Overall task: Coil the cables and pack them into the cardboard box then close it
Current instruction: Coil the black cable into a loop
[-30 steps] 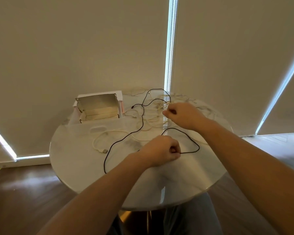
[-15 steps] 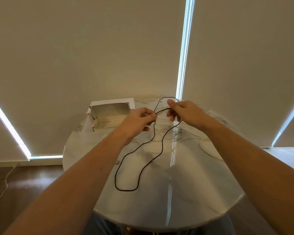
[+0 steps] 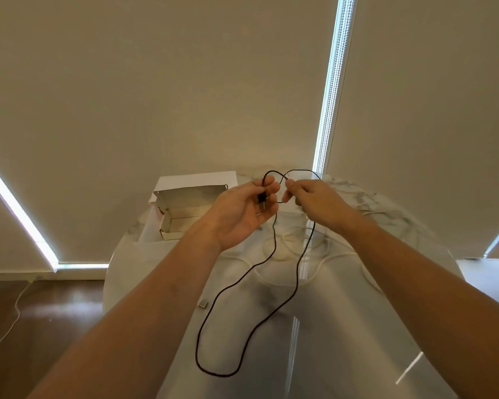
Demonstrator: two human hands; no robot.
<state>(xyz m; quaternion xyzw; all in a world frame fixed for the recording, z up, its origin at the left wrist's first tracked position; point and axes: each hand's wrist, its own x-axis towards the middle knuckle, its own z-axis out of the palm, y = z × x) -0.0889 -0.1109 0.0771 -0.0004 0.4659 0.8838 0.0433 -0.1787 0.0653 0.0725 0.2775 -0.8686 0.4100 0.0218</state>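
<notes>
A thin black cable (image 3: 271, 251) hangs from both raised hands in one long loop that reaches down to the near part of the table. My left hand (image 3: 242, 214), palm up, pinches the cable near its black plug. My right hand (image 3: 311, 203) pinches the cable just to the right, and a small loop arcs above the fingers. The open cardboard box (image 3: 185, 208) stands at the table's far left, its white lid tilted back. Several white cables (image 3: 323, 254) lie tangled on the table beneath the hands.
The round glossy marble table (image 3: 357, 326) fills the lower middle. A small connector (image 3: 203, 304) lies on it by my left forearm. Closed blinds with bright gaps stand behind. Another white cord (image 3: 9, 326) trails on the dark wooden floor at left.
Both hands rose from the table and came together, lifting the black cable. My left hand turned palm up. The cable's low loop now hangs longer toward me.
</notes>
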